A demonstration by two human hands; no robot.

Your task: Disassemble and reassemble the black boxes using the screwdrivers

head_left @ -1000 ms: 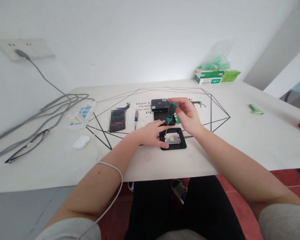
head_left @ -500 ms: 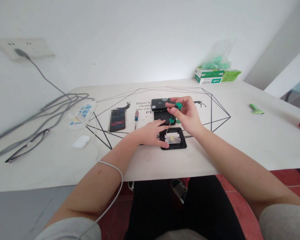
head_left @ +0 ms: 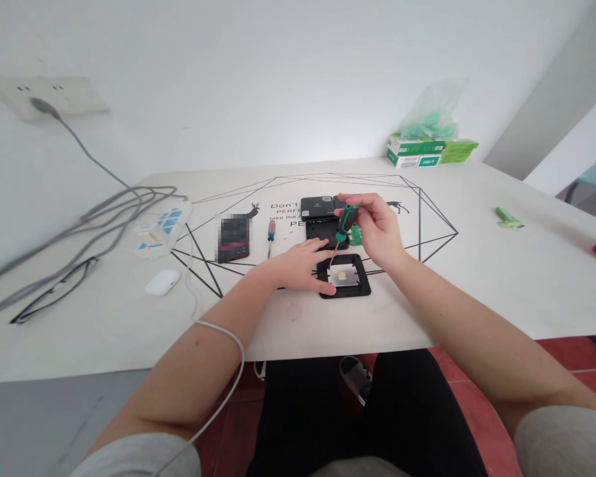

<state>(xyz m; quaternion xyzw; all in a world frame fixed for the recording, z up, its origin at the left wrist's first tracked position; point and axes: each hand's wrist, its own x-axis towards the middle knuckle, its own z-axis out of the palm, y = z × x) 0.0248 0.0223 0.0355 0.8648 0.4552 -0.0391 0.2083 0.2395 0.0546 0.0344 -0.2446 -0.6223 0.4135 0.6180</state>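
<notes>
In my right hand is a green-and-black screwdriver, its handle between thumb and fingers. The shaft slants down, tip at the upper left corner of a metal plate. That plate, with a pale yellow pad on it, sits inside a square black plastic casing. My left hand holds the casing's left side, fingers spread, thumb at the lower edge. Just behind lie a black plastic shell, a black cover with labels, and a green circuit board, partly hidden by my right hand.
Left of my hands lie a second screwdriver, a phone, a white earbud case, a clear parts box, glasses and grey cables. Boxes stand at the back right. A white cord crosses my left forearm.
My right fingers have shifted on the screwdriver, and its handle has turned, showing more black. The tip stays at the same corner. My left hand and the casing have not moved.
</notes>
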